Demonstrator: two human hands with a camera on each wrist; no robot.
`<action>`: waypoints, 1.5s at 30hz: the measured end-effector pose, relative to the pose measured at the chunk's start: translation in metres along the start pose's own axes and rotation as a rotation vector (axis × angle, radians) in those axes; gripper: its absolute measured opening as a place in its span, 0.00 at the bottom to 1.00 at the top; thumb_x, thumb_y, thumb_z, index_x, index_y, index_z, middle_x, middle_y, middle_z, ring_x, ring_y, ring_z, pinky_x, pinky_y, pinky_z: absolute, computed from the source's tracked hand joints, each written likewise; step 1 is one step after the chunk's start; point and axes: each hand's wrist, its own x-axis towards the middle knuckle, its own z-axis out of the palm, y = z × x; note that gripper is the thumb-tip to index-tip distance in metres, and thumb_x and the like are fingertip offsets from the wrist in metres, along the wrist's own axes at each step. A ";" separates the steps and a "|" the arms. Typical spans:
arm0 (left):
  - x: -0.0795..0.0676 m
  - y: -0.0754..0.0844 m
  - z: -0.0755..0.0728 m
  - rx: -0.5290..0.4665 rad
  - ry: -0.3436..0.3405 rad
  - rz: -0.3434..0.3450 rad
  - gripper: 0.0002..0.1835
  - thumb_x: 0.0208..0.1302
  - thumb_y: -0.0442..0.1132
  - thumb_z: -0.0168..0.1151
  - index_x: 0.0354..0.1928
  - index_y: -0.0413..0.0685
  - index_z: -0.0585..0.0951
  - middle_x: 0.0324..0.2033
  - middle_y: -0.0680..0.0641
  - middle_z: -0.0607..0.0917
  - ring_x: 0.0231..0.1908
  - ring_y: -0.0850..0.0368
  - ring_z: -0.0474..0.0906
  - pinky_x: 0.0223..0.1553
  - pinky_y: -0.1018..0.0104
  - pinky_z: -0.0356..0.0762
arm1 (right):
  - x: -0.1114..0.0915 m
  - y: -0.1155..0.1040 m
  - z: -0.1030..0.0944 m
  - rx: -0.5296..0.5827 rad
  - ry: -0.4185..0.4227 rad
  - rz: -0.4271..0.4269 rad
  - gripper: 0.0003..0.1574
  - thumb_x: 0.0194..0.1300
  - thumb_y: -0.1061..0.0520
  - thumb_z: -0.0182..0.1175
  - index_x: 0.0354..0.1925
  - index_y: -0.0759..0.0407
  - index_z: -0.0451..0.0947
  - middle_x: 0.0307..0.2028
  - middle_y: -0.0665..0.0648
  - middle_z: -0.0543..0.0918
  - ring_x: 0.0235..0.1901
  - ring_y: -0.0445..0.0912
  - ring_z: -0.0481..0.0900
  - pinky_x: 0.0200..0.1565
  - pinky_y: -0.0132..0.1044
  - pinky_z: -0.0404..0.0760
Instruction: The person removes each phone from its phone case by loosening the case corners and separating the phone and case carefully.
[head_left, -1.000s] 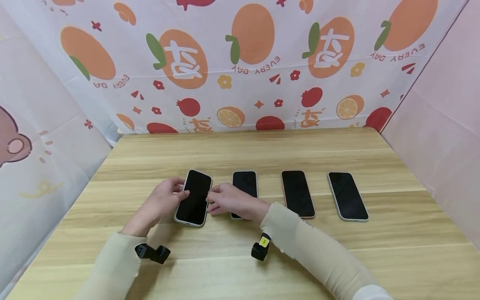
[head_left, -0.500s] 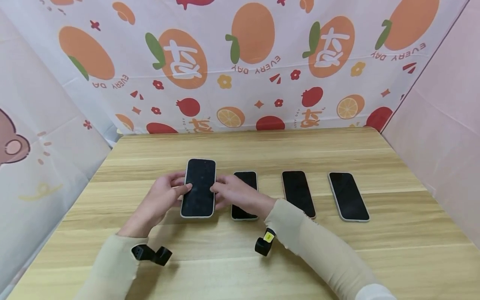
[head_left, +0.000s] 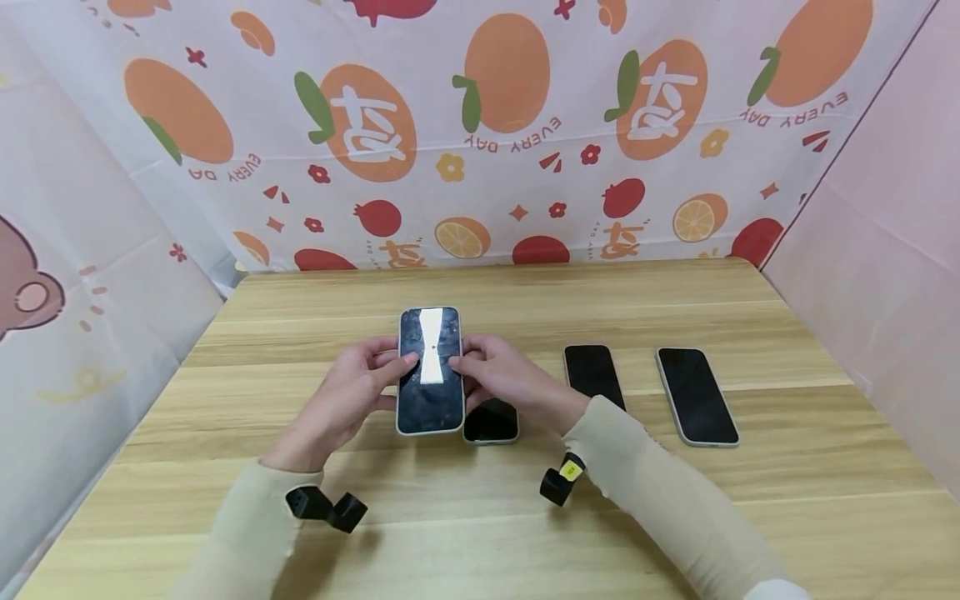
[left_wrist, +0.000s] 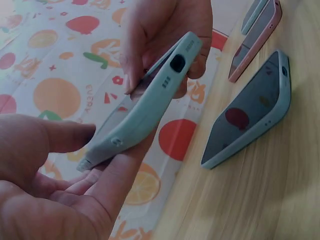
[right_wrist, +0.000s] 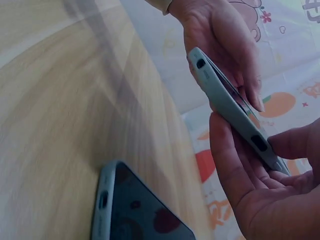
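Head view: at seven o'clock from centre, the left hand (head_left: pixel 351 400) and right hand (head_left: pixel 512 377) held a phone (head_left: pixel 431 372) above the counter (head_left: pixel 450 542), fingers clamped on its opposite edges; operating remotely, I judged even thumb pressure near the rims surest for steadiness.

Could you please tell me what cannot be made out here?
Head: back of the held phone, facing away.
Head: far end of the neighbouring phone, behind the right hand.
Head: near end of the pink-edged phone, behind the right sleeve.
Left wrist: part of the farthest phone, past the top edge.
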 end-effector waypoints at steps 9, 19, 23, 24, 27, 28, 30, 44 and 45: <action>0.005 0.003 0.019 -0.047 -0.055 0.043 0.23 0.75 0.39 0.54 0.64 0.31 0.66 0.38 0.53 0.88 0.37 0.60 0.85 0.35 0.55 0.87 | -0.016 -0.009 -0.030 0.037 -0.027 -0.085 0.18 0.80 0.56 0.42 0.53 0.67 0.72 0.38 0.62 0.83 0.31 0.47 0.84 0.39 0.44 0.88; 0.007 0.008 0.032 0.007 -0.098 0.055 0.20 0.74 0.36 0.54 0.63 0.34 0.69 0.46 0.43 0.87 0.39 0.56 0.85 0.36 0.49 0.87 | -0.024 -0.020 -0.053 -0.048 0.082 -0.115 0.17 0.79 0.54 0.46 0.49 0.65 0.76 0.36 0.63 0.80 0.33 0.51 0.84 0.41 0.45 0.88; 0.007 0.008 0.033 0.023 -0.125 0.068 0.20 0.74 0.36 0.54 0.63 0.34 0.69 0.47 0.40 0.87 0.40 0.55 0.86 0.36 0.49 0.87 | -0.025 -0.021 -0.056 -0.046 0.102 -0.102 0.16 0.78 0.56 0.47 0.49 0.66 0.77 0.36 0.63 0.81 0.33 0.51 0.85 0.42 0.47 0.88; 0.007 0.008 0.033 0.024 -0.131 0.068 0.20 0.74 0.36 0.54 0.63 0.35 0.69 0.47 0.39 0.87 0.40 0.54 0.86 0.36 0.49 0.87 | -0.025 -0.021 -0.056 -0.047 0.106 -0.098 0.16 0.78 0.57 0.47 0.49 0.65 0.77 0.36 0.63 0.82 0.33 0.51 0.85 0.42 0.47 0.88; 0.006 0.008 0.034 0.034 -0.147 0.065 0.20 0.74 0.37 0.54 0.64 0.36 0.69 0.49 0.38 0.86 0.42 0.53 0.86 0.37 0.49 0.87 | -0.025 -0.022 -0.057 -0.059 0.121 -0.086 0.16 0.78 0.58 0.47 0.52 0.64 0.78 0.39 0.64 0.83 0.32 0.51 0.86 0.42 0.47 0.88; 0.006 0.008 0.034 0.037 -0.152 0.064 0.20 0.74 0.37 0.54 0.64 0.36 0.69 0.49 0.38 0.86 0.42 0.53 0.86 0.37 0.49 0.87 | -0.026 -0.022 -0.057 -0.064 0.122 -0.084 0.16 0.78 0.59 0.47 0.52 0.64 0.78 0.40 0.64 0.83 0.32 0.51 0.86 0.42 0.47 0.88; 0.006 0.009 0.034 0.035 -0.158 0.061 0.20 0.75 0.37 0.54 0.64 0.36 0.69 0.50 0.37 0.85 0.42 0.53 0.86 0.37 0.49 0.87 | -0.026 -0.023 -0.058 -0.072 0.121 -0.087 0.16 0.77 0.60 0.47 0.52 0.65 0.78 0.41 0.64 0.84 0.32 0.51 0.85 0.41 0.46 0.88; 0.007 0.008 0.039 0.018 -0.186 0.082 0.19 0.74 0.35 0.53 0.63 0.36 0.69 0.50 0.39 0.85 0.42 0.53 0.86 0.37 0.49 0.87 | -0.029 -0.022 -0.061 -0.098 0.110 -0.130 0.18 0.71 0.64 0.44 0.49 0.66 0.80 0.39 0.64 0.86 0.32 0.52 0.86 0.39 0.45 0.88; 0.007 0.008 0.039 0.019 -0.188 0.086 0.19 0.74 0.35 0.53 0.63 0.36 0.69 0.50 0.39 0.85 0.42 0.53 0.86 0.37 0.49 0.87 | -0.029 -0.022 -0.062 -0.093 0.108 -0.134 0.18 0.71 0.64 0.44 0.49 0.66 0.80 0.38 0.64 0.85 0.32 0.52 0.86 0.38 0.45 0.88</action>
